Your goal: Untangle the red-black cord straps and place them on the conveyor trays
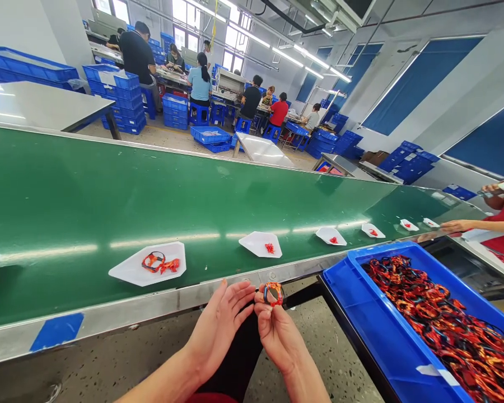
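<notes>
My right hand (pixel 279 331) pinches a small looped red, orange and black band (pixel 273 293) between thumb and fingers, just in front of the belt's metal edge. Beside it, my left hand (pixel 222 313) is open, palm turned up and fingers stretched toward the band. Whether the left fingertips touch the band is hard to make out. On the green conveyor belt (pixel 109 190) ahead lies a white pointed tray (pixel 128 271) with a similar looped band (pixel 153 261) and red pieces (pixel 171 265). Another white tray (pixel 252 242) to its right holds small red pieces (pixel 269 248).
A blue bin (pixel 348 308) heaped with similar bands (pixel 441 319) stands at the right. More white trays (pixel 325 234) sit along the belt. At the far right a person's hand (pixel 457 225) reaches over it. Stacked blue crates (pixel 115 103) and seated workers are behind the belt.
</notes>
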A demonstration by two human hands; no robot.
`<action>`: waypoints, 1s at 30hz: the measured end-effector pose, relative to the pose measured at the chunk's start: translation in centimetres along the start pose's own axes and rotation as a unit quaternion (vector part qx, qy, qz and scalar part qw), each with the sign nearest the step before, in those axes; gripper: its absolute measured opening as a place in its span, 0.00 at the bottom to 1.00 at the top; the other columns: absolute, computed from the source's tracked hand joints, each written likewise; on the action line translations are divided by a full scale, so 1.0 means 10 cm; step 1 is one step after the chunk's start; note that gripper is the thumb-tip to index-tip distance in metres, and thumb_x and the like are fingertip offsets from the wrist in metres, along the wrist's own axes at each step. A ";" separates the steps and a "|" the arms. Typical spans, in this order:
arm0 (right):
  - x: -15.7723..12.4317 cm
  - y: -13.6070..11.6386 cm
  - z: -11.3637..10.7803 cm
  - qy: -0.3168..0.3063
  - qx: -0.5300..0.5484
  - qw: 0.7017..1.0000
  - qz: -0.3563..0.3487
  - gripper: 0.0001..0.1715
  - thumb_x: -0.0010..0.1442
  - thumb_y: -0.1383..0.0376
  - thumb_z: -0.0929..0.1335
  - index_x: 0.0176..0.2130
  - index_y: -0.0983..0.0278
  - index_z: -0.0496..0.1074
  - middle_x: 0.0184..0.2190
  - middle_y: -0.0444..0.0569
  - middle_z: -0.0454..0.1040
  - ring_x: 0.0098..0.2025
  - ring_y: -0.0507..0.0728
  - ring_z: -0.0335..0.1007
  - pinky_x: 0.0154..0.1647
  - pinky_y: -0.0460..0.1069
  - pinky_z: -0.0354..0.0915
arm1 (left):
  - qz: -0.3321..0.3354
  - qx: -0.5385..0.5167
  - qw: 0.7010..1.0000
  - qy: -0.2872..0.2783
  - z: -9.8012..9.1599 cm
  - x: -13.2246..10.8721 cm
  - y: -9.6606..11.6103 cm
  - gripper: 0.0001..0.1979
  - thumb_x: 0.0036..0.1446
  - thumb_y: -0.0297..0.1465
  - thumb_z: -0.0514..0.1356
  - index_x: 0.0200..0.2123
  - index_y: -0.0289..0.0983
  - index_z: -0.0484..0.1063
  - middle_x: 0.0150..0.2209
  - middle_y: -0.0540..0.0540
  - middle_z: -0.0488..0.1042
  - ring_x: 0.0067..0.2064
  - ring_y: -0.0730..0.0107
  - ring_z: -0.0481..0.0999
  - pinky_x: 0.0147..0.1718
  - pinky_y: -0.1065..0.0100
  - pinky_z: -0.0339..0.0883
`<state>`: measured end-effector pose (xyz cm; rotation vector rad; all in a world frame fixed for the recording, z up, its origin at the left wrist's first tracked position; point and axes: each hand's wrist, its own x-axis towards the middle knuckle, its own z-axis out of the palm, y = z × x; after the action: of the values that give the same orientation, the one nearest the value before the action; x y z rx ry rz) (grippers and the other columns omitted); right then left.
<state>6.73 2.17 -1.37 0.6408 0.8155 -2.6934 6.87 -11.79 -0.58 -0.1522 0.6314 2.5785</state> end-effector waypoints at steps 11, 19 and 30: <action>0.67 -0.57 0.68 0.034 -0.696 0.558 -0.449 0.14 0.59 0.65 0.62 0.33 0.64 0.77 0.33 0.51 0.74 0.35 0.55 0.68 0.41 0.50 0.64 | -0.053 0.042 0.995 0.079 -0.06 -0.02 0.04 0.22 0.60 0.40 0.52 0.51 0.30 0.66 0.54 0.35 0.69 0.57 0.57 0.67 0.58 0.57 0.58; -0.09 -1.32 0.48 0.128 -0.772 0.432 -0.449 0.16 0.62 0.60 0.62 0.45 0.59 0.73 0.40 0.46 0.76 0.35 0.52 0.70 0.42 0.48 0.64 | -0.074 0.115 0.984 0.118 -0.06 0.08 0.04 0.19 0.58 0.37 0.54 0.49 0.33 0.68 0.52 0.38 0.72 0.55 0.57 0.69 0.51 0.58 0.65; -0.20 -3.02 -0.75 0.343 -0.855 0.332 -0.202 0.41 0.44 0.63 0.74 0.57 0.66 0.64 0.54 0.62 0.63 0.50 0.64 0.67 0.49 0.53 0.61 | -0.185 0.110 0.974 0.067 -0.13 0.13 -0.29 0.12 0.50 0.39 0.64 0.31 0.35 0.73 0.32 0.46 0.75 0.32 0.71 0.73 0.30 0.71 0.65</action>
<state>0.17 31.16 8.00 0.7304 3.1636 -0.0568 7.12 -9.57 -3.22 -0.3368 0.8468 2.1382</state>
